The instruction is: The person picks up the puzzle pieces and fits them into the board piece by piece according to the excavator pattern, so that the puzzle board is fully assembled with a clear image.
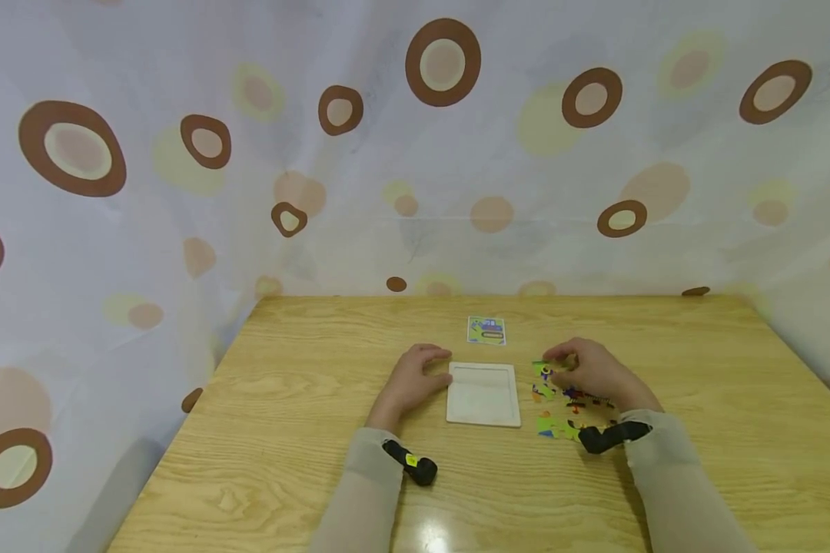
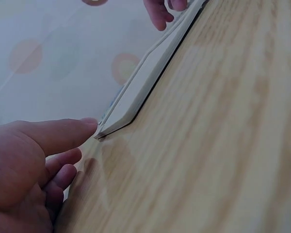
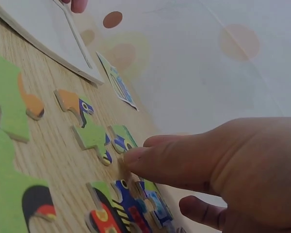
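Note:
A square white puzzle tray point(image 1: 483, 395) with a raised rim lies flat on the wooden table. My left hand point(image 1: 410, 380) is at its left side, the thumb point(image 2: 70, 133) right at a corner and the other fingers loosely bent. Several colourful jigsaw pieces point(image 1: 545, 425) lie to the right of the tray. Above the upper ones is my right hand point(image 1: 598, 374), thumb and forefinger apart. In the right wrist view, its thumb tip is right at a green and blue piece point(image 3: 120, 138). A green and orange piece point(image 3: 89, 119) lies beside that one.
A small printed picture card point(image 1: 486, 330) lies behind the tray. The wooden table point(image 1: 283, 430) reaches back to a pale curtain point(image 1: 373, 177) with brown rings. Each wrist has a black strap-on camera, such as the left one point(image 1: 415, 463).

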The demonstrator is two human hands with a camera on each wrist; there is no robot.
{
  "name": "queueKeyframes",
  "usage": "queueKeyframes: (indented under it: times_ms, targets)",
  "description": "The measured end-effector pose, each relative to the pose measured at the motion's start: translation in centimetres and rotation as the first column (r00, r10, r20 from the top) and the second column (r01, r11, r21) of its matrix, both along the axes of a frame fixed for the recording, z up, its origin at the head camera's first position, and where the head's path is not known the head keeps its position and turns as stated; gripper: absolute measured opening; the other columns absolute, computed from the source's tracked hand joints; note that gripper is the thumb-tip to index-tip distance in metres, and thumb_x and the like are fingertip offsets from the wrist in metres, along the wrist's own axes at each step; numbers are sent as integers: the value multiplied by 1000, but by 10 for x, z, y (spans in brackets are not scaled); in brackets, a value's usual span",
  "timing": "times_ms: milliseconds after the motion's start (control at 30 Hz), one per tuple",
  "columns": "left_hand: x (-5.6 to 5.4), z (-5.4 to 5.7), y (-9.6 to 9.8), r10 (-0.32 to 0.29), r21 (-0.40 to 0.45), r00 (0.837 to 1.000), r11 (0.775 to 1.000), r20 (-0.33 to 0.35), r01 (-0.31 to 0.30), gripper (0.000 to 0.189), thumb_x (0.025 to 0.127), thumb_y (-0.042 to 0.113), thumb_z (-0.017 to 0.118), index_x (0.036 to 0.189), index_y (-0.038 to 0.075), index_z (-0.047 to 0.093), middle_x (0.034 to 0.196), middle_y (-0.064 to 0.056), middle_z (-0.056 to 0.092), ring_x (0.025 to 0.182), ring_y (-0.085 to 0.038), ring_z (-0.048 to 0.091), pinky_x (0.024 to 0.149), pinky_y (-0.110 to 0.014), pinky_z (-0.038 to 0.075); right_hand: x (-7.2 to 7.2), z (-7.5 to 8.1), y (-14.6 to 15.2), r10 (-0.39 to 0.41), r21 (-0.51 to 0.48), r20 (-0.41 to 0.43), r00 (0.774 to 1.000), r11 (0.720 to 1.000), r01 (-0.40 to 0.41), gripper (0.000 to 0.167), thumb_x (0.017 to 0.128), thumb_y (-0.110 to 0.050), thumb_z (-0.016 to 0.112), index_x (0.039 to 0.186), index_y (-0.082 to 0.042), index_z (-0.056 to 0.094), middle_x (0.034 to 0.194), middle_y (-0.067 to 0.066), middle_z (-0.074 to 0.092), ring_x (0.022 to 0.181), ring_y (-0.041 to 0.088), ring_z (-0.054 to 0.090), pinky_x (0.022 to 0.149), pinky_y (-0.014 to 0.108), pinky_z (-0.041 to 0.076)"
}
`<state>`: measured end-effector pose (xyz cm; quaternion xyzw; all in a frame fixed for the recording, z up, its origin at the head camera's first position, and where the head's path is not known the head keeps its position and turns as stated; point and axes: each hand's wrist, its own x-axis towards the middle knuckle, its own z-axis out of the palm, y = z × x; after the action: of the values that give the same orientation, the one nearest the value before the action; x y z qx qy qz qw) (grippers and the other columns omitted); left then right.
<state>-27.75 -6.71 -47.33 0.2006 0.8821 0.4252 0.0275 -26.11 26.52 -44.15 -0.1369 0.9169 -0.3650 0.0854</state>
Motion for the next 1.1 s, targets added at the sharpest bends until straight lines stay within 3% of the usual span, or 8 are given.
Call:
queueKeyframes:
  times_ms: [300, 767, 1100]
  targets:
    - [1, 3, 0, -20, -35, 1000, 999, 13, 20, 43, 91, 19, 72, 132, 11, 64, 141, -10, 49, 133, -33, 42, 111, -47, 32, 1, -2, -1, 22, 5, -30, 999, 1000, -22, 32, 90, -7, 72, 120, 2, 67, 113, 15, 61, 99, 29, 55, 79, 42, 50]
    - [2, 2, 1, -19, -82, 1000, 996, 21, 21, 39, 93, 21, 71, 130, 11, 66, 143, -9, 48, 135, -34, 40, 111, -49, 31, -2, -6, -2, -11, 59, -62, 998, 998, 15, 31, 88, -9, 74, 117, 0, 69, 116, 18, 62, 108, 38, 56, 89, 55, 47]
    - [2, 2, 1, -19, -78, 1000, 997, 2, 19, 38, 92, 21, 71, 128, 10, 67, 141, -10, 49, 134, -34, 41, 111, -49, 31, -2, -5, -1, -27, 19, -56, 998, 999, 28, 29, 89, -13, 73, 115, -1, 69, 121, 20, 59, 115, 41, 52, 93, 58, 45]
